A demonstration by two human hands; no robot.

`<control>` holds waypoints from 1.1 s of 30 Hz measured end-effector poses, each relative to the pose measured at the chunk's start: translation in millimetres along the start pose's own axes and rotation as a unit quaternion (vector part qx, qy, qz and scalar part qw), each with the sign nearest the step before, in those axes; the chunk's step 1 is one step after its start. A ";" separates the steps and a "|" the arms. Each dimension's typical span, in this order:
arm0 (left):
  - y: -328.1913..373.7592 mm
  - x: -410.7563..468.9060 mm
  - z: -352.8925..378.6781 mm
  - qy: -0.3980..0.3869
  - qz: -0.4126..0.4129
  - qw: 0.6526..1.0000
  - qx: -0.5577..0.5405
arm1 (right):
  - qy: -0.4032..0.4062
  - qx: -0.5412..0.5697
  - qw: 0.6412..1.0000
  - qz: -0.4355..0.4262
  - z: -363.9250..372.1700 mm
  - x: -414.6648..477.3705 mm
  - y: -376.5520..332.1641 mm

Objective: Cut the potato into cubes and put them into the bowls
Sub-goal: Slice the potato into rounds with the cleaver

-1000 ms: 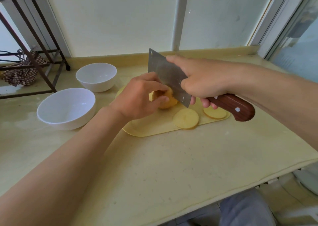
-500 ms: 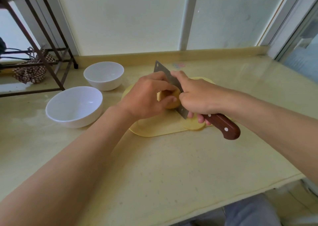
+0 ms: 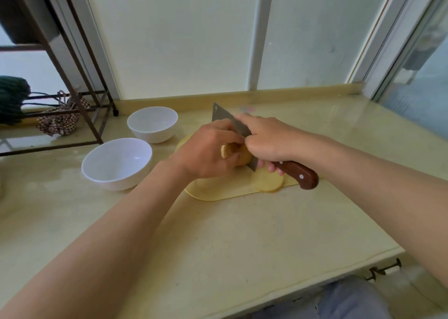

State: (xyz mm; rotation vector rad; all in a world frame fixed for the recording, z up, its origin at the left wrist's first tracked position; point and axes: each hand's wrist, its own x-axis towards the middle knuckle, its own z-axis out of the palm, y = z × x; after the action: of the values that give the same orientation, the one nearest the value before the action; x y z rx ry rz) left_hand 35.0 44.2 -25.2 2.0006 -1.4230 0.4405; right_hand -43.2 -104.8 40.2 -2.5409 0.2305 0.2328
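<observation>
Head view: I see both hands working over a yellow cutting board (image 3: 218, 191) that lies on the desk (image 3: 218, 246).
Left hand: the left hand (image 3: 208, 148) has its fingers curled round the potato (image 3: 242, 159) and pins it to the board.
Right hand: the right hand (image 3: 266, 141) has its fingers wrapped tight round the brown handle of the cleaver (image 3: 224, 117), with the forefinger laid along the top of the blade.
Potato: it sits mid-board, mostly hidden by the left hand.
Cleaver: the blade stands on edge against the potato's right side, and I read its heel as down at the board.
Slice: one round slice (image 3: 266, 182) lies flat at the board's near right edge, just beside the blade.
Bowls: a white near bowl (image 3: 116, 163) and a white far bowl (image 3: 152, 124) stand left of the board, apart from it.
Far left: a dark metal rack (image 3: 80, 95) with a patterned cloth (image 3: 60, 123) on it.
</observation>
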 end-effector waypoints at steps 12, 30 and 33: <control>-6.0 0.8 -0.3 0.004 -0.023 1.000 -0.020 | 0.012 -0.014 1.000 -0.010 -45.8 -36.1 -8.9; -5.0 1.4 -0.7 0.012 -0.023 1.000 -0.006 | 0.011 -0.051 0.998 -0.017 -50.8 -42.6 -15.1; -5.6 1.4 -0.6 0.013 -0.027 1.000 -0.007 | 0.007 -0.067 0.997 -0.023 -49.4 -39.6 -16.1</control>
State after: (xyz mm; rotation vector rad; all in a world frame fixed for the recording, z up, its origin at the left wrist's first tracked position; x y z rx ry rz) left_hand 40.8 44.8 -25.6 2.0092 -1.3498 0.4302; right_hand -72.4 -114.6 97.8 -2.6791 0.1678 0.2188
